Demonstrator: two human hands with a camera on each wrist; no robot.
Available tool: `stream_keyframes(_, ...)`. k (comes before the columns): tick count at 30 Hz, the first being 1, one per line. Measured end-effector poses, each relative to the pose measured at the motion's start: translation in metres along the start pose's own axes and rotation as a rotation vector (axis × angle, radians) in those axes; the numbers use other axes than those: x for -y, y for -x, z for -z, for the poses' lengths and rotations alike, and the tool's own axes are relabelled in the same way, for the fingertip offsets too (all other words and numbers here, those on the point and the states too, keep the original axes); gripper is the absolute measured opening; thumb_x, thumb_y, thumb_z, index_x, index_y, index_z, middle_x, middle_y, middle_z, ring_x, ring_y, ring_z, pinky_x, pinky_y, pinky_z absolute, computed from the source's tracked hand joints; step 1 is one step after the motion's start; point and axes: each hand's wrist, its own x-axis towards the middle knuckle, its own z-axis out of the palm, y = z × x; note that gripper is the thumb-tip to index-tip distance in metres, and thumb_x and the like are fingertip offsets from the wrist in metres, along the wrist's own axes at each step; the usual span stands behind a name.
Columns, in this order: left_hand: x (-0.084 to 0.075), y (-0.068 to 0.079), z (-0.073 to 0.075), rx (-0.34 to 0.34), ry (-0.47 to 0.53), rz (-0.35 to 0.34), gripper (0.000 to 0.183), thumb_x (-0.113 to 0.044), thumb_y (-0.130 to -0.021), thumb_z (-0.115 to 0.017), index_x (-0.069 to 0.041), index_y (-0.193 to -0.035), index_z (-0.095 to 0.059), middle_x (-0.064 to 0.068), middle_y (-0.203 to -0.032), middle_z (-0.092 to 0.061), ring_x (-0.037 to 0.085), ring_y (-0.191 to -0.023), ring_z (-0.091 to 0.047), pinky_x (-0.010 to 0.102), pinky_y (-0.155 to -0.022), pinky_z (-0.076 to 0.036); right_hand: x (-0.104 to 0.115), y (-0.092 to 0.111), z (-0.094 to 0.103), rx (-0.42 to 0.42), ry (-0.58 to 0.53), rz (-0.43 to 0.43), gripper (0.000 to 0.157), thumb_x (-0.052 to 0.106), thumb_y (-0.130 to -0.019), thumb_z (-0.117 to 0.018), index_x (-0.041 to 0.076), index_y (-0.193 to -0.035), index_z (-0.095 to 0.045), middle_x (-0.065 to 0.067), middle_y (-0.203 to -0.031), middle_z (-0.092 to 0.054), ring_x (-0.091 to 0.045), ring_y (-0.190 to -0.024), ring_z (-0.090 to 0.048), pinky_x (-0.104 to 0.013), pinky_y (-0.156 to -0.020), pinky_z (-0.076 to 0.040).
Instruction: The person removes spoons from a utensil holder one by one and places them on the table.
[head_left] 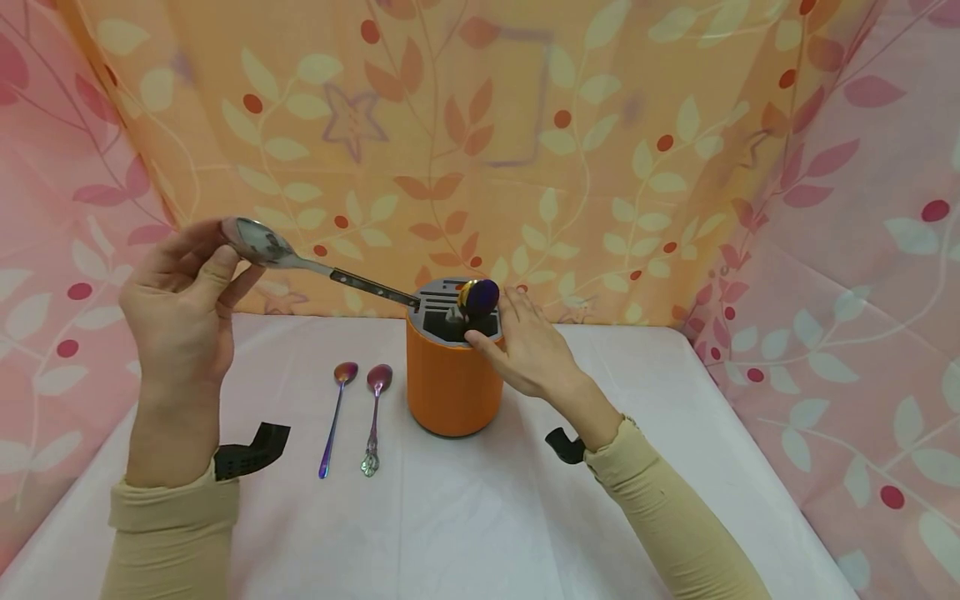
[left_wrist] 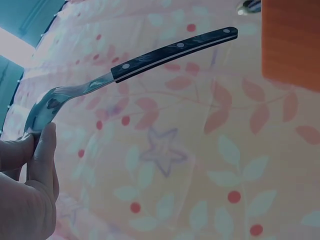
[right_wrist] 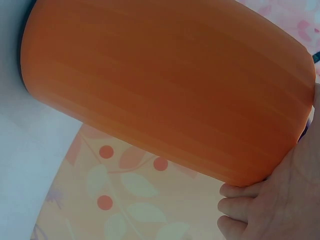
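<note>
My left hand [head_left: 183, 304] pinches a spoon [head_left: 266, 243] by its silver bowl. Its dark riveted handle [left_wrist: 175, 49] points right toward an orange cylindrical utensil holder [head_left: 453, 387]; in the left wrist view a gap separates the handle end from the holder. Slots and a larger opening show in the holder's grey top. A utensil with a shiny gold and purple head [head_left: 480, 297] stands in it. My right hand [head_left: 532, 346] rests against the holder's upper right rim, fingers extended, thumb at the front edge; the right wrist view shows its fingertips beside the orange wall [right_wrist: 165, 90].
Two iridescent spoons lie left of the holder on the white-covered table [head_left: 465, 517]: a slim one [head_left: 334, 421] and one with an ornate handle [head_left: 375, 417]. A patterned orange curtain [head_left: 450, 167] hangs behind, with pink cloth [head_left: 847, 250] at the sides.
</note>
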Motion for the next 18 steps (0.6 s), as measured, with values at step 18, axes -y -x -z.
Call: stream_keyframes(18,0.003,-0.012,0.07,0.108,-0.489,0.29,0.027,0.013,-0.089,-0.073,0.005,-0.114,-0.078,0.002,-0.092,-0.08,0.011,-0.077,-0.077,0.024,-0.072,-0.061,-0.001,-0.001,-0.001,-0.006,0.002,0.002,0.099,0.076,-0.102,-0.027,-0.001,-0.165,-0.017,-0.02,-0.172,-0.016,-0.031,-0.16,-0.012,-0.048,-0.13,-0.01)
